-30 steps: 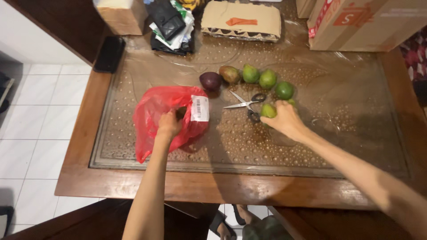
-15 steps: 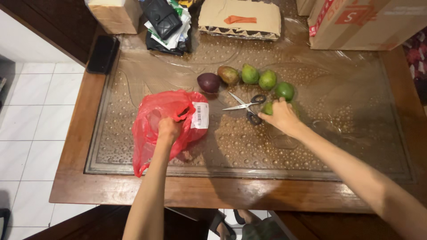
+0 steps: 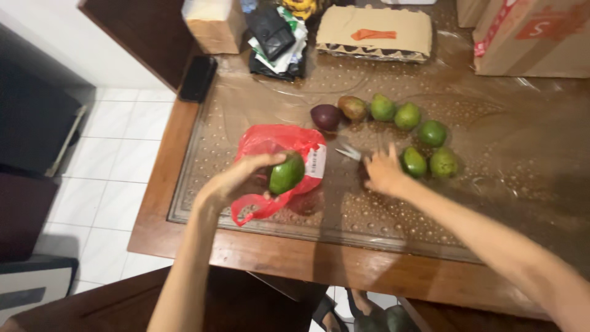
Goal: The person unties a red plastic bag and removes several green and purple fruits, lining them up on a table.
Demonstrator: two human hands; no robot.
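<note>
Left hand gripping green fruit above red bag, frame centre; right hand lying open over scissors; carrying fruit clear of bag mouth looks wise.

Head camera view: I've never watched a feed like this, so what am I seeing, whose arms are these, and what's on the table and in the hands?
There is no machine here. One camera sits on a person's head and looks down, so both bare arms are that person's own. The left hand holds a green avocado just above a red plastic bag. The right hand rests flat over a pair of scissors, of which only the blade tips show. Both are over a wooden table with a bumpy glass top. On it lie more avocados: five green ones, one brownish and one dark purple. Cardboard boxes and a black wallet sit along the far edge.
</note>
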